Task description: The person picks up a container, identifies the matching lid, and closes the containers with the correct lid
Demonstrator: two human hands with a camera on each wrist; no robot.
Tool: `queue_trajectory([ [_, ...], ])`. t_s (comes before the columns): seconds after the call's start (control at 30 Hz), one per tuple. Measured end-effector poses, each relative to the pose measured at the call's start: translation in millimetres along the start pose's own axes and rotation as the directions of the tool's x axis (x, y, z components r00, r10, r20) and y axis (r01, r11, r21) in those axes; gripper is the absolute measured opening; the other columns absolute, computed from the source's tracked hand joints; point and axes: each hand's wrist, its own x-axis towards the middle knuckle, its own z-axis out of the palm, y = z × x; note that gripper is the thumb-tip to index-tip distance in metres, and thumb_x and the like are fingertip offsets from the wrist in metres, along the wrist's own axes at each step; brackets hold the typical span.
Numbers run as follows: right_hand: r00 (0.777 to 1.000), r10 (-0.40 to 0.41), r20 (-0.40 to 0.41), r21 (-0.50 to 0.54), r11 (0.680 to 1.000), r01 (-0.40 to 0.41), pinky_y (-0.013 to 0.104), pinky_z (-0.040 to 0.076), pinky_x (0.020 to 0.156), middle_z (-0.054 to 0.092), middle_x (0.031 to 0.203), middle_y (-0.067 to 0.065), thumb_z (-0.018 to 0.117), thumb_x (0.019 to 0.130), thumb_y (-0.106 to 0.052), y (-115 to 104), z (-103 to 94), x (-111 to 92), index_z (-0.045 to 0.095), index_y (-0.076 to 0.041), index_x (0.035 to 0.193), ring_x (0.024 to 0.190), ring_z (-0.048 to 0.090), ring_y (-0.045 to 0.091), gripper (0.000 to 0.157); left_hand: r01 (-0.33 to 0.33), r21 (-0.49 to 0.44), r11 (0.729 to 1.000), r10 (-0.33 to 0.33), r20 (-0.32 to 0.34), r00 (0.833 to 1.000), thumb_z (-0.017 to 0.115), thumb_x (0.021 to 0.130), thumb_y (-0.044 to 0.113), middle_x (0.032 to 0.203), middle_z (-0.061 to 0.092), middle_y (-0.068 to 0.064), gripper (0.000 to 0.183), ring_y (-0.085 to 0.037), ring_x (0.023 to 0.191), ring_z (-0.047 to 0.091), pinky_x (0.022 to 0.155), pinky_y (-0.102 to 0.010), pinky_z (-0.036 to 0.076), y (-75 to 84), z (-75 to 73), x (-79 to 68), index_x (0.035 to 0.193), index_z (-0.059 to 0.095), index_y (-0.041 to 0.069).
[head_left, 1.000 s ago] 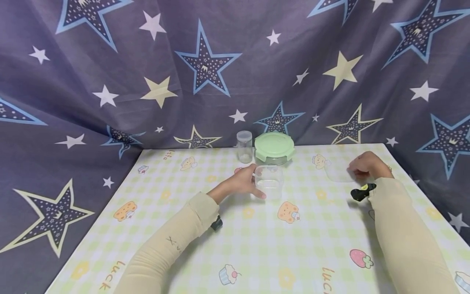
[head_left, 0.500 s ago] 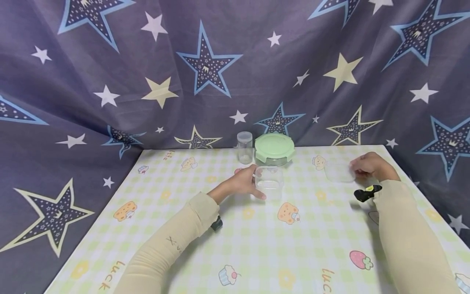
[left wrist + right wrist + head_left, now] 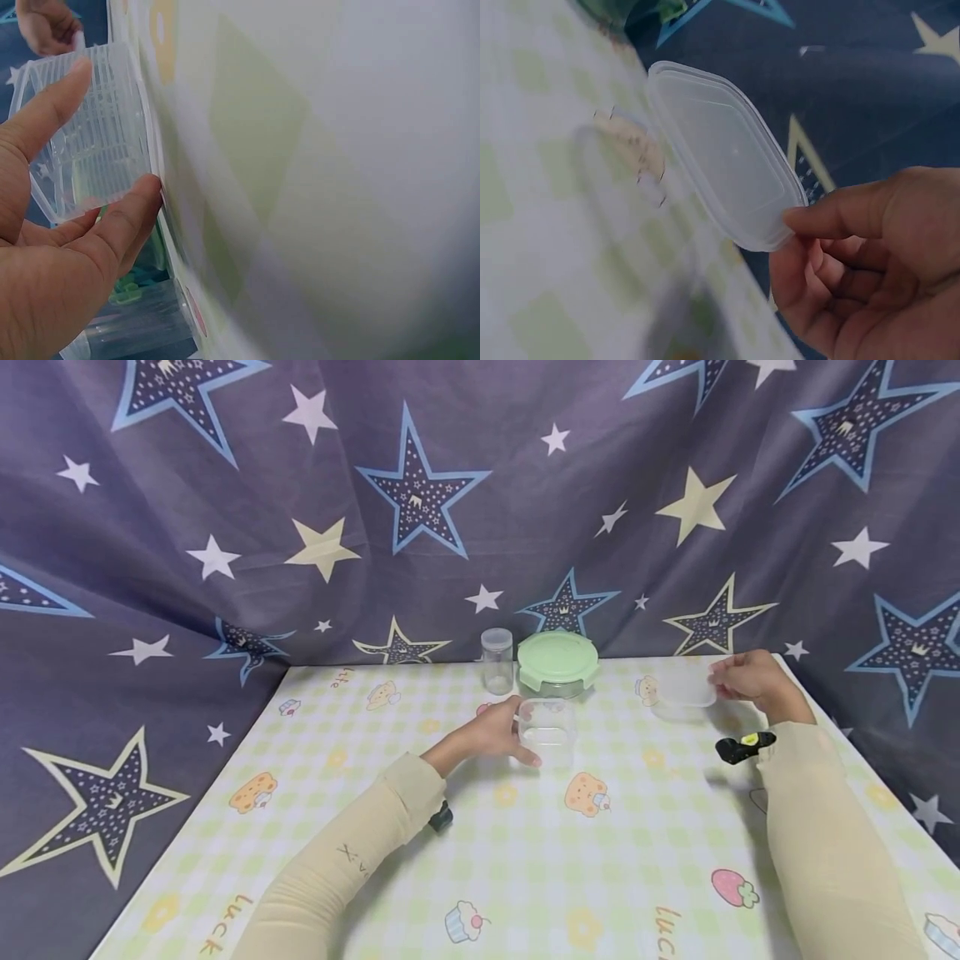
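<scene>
On the table, my left hand (image 3: 495, 731) grips a clear plastic container (image 3: 551, 727) by its left side. The left wrist view shows the thumb along one side of this ribbed container (image 3: 105, 135), with fingers on another. My right hand (image 3: 757, 681) pinches a translucent plastic lid (image 3: 686, 687) by its right edge, between thumb and fingers. In the right wrist view the lid (image 3: 727, 154) is tilted and apart from the tabletop, with its shadow below. It has rounded corners and a raised rim.
Behind the container stand a lidded clear jar (image 3: 497, 664) and a round glass food box with a green lid (image 3: 558, 660). A checked cloth with printed cartoons covers the table (image 3: 480, 852). A star-patterned curtain (image 3: 450, 585) hangs along the back and left.
My right hand has raised the lid from the tabletop, where it lay flat, and tilted it. My left hand and the container have stayed in place.
</scene>
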Motion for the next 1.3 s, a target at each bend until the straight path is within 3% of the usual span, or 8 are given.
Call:
queue_trajectory([
  [0.2, 0.996, -0.056, -0.064, 0.003, 0.998, 0.057, 0.023, 0.062, 0.069, 0.063, 0.083, -0.002, 0.062, 0.098, -0.004, -22.7, 7.8, -5.9, 0.053, 0.018, 0.125, 0.071, 0.064, 0.004, 0.035, -0.009, -0.007, 1.0, 0.009, 0.006, 1.0, 0.099, 0.067, 0.03, 0.107, 0.065, -0.011, 0.088, -0.015, 0.088, 0.059, 0.077, -0.027, 0.051, -0.9, 0.1, 0.6, 0.134, 0.047, 0.004],
  [0.43, 0.994, -0.095, -0.056, 0.053, 0.994, 0.098, 0.023, 0.062, 0.071, 0.065, 0.084, -0.003, 0.064, 0.098, -0.004, -51.3, 18.7, -12.3, 0.054, 0.016, 0.124, 0.073, 0.064, 0.006, 0.035, -0.009, 0.004, 1.0, 0.009, 0.015, 1.0, 0.098, 0.068, 0.029, 0.121, 0.062, -0.01, 0.092, -0.017, 0.101, 0.061, 0.091, -0.03, 0.052, 0.2, -0.4, 0.6, 0.138, 0.045, 0.001],
  [0.7, 0.987, -0.152, -0.047, 0.076, 0.985, 0.155, 0.023, 0.062, 0.07, 0.066, 0.084, -0.001, 0.063, 0.097, -0.001, -77.6, 36.0, -20.6, 0.056, 0.017, 0.122, 0.072, 0.065, 0.007, 0.031, -0.018, -0.015, 1.0, 0.018, 0.021, 1.0, 0.099, 0.067, 0.026, 0.107, 0.063, -0.013, 0.091, -0.016, 0.087, 0.058, 0.082, -0.028, 0.05, 0.0, -0.7, 0.0, 0.136, 0.045, 0.0],
  [0.83, 0.983, -0.177, -0.043, 0.087, 0.98, 0.18, 0.023, 0.062, 0.07, 0.066, 0.082, -0.003, 0.063, 0.097, 0.0, -84.8, 43.6, -22.4, 0.057, 0.017, 0.121, 0.072, 0.065, 0.006, 0.031, -0.016, -0.039, 0.999, 0.017, 0.041, 0.999, 0.099, 0.068, 0.024, 0.122, 0.06, -0.012, 0.094, -0.019, 0.1, 0.063, 0.09, -0.029, 0.053, -2.3, -2.5, -1.0, 0.14, 0.042, 0.0],
  [1.0, 0.98, -0.191, -0.048, 0.1, 0.976, 0.195, 0.022, 0.062, 0.069, 0.066, 0.081, -0.003, 0.063, 0.096, 0.001, -91.6, 53.9, -23.6, 0.058, 0.017, 0.121, 0.072, 0.065, 0.005, 0.03, 0.02, -0.04, 0.999, -0.017, 0.075, 0.997, 0.097, 0.071, 0.028, 0.148, 0.049, -0.011, 0.103, -0.027, 0.125, 0.059, 0.105, -0.037, 0.051, -4.3, -12.7, -5.0, 0.151, 0.036, 0.004],
  [1.17, 0.977, -0.205, -0.059, 0.097, 0.973, 0.21, 0.023, 0.062, 0.069, 0.066, 0.084, 0.001, 0.064, 0.096, -0.001, -96.5, 64.9, -23.8, 0.06, 0.015, 0.119, 0.072, 0.065, 0.007, 0.028, 0.033, -0.077, 0.997, -0.025, 0.098, 0.995, 0.092, 0.078, 0.025, 0.148, 0.051, -0.013, 0.095, -0.031, 0.128, 0.057, 0.106, -0.039, 0.05, -6.3, -28.5, -8.4, 0.153, 0.038, 0.004],
  [1.3, 0.974, -0.216, -0.065, 0.109, 0.969, 0.222, 0.023, 0.061, 0.068, 0.067, 0.086, 0.004, 0.064, 0.096, -0.001, -98.9, 75.2, -22.2, 0.061, 0.014, 0.117, 0.071, 0.065, 0.008, 0.026, 0.008, -0.114, 0.993, 0.0, 0.072, 0.997, 0.088, 0.083, 0.024, 0.146, 0.053, -0.018, 0.085, -0.035, 0.127, 0.057, 0.104, -0.038, 0.051, -6.8, -41.8, -9.9, 0.151, 0.042, 0.003],
])
